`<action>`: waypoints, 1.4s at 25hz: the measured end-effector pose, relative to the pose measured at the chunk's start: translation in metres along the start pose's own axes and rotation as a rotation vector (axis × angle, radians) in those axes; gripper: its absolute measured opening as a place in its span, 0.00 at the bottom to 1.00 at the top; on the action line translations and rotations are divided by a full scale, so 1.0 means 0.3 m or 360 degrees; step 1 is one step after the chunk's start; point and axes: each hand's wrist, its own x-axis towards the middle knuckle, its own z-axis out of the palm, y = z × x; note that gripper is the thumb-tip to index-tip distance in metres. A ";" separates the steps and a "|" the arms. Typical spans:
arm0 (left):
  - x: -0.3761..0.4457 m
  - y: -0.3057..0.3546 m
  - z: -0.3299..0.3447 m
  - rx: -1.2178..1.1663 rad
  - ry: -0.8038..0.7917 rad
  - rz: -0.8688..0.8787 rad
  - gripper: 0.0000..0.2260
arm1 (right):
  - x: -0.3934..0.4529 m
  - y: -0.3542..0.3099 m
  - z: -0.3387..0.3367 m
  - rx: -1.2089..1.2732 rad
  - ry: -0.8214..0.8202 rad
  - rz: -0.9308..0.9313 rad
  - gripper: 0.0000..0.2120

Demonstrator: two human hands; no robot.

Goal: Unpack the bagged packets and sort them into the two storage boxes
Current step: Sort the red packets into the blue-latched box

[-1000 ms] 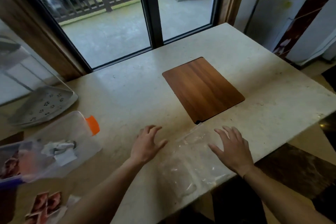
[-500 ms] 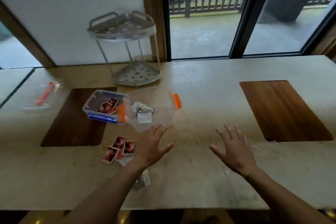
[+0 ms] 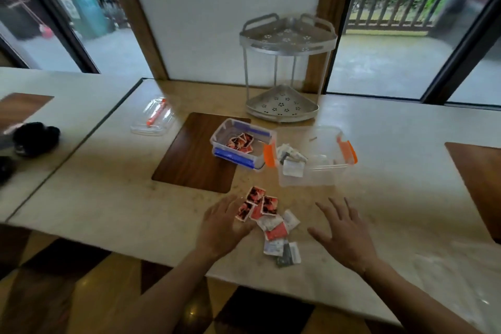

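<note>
Head view: clear bag [image 3: 458,274] blurred, cut off.

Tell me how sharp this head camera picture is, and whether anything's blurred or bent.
Head view: the loose packets and both boxes read fairly clearly; the windows and frame edges are smeared; the wide lens bows the table edge; soft daylight, no harsh glare.

Matt stone table [image 3: 393,144], clear plastic boxes [image 3: 311,179], perforated metal rack [image 3: 282,108].

Loose packets [image 3: 268,218] on counter, blue-clipped box [image 3: 242,144], orange-clipped box [image 3: 311,156] behind
</note>
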 end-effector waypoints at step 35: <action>0.257 -0.113 0.085 0.0055 -0.0495 -0.0457 0.27 | 0.289 -0.094 0.146 0.0453 -0.0353 0.0106 0.26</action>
